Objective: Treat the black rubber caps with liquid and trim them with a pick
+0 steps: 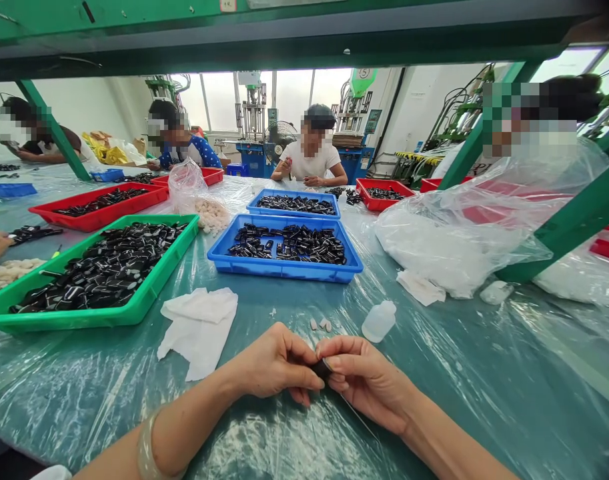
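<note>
Between my two hands is a small black part (322, 369), mostly covered by fingers. My left hand (281, 363) pinches its left side. From the right, my right hand (361, 373) grips the same part with thumb and fingers. Just beyond my hands lie several small white pieces (325, 325) on the table. A translucent plastic bottle (379, 321) rests past my right hand, tilted over. To the left a crumpled white cloth (199, 327) lies near my left forearm. Whether my right hand also pinches something small cannot be made out.
A green tray (149, 293) of black parts stands left; two blue trays, one nearer (284, 268) and one farther (334, 204), hold similar parts. Clear plastic bags (459, 240) lie right, beside a green post (559, 230). A green shelf beam (284, 43) crosses overhead. Several people sit around the table.
</note>
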The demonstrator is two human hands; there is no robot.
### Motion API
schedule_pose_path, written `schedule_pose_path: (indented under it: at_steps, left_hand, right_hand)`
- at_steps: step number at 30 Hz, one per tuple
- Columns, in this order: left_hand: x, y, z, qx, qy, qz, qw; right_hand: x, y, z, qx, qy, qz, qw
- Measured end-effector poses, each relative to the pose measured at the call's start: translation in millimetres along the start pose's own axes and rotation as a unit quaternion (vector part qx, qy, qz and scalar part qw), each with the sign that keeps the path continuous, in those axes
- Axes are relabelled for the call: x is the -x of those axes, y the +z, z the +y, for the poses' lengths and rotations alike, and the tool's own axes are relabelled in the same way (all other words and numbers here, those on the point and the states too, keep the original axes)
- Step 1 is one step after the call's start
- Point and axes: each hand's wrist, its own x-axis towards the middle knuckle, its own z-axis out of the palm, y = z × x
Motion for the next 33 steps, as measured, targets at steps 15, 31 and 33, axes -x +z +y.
schedule_pose_path:
  at_steps: [15, 31, 33]
  left_hand:
    - [2.2, -0.2, 1.1, 0.029, -0.003, -0.020, 0.999]
    - [3.0, 3.3, -0.4, 0.037, -0.023, -0.024, 0.999]
    - [2.4, 3.8, -1.1, 0.038, -0.023, -0.023, 0.999]
  right_hand:
    - [0.5, 4.4, -0.1, -0.034, -0.020, -0.004, 0.999]
    - [-1.1, 0.7, -0.4, -0.025, 0.008, -0.045, 0.999]
    - [-0.6, 0.8, -0.4, -0.022, 0.008, -0.043, 0.999]
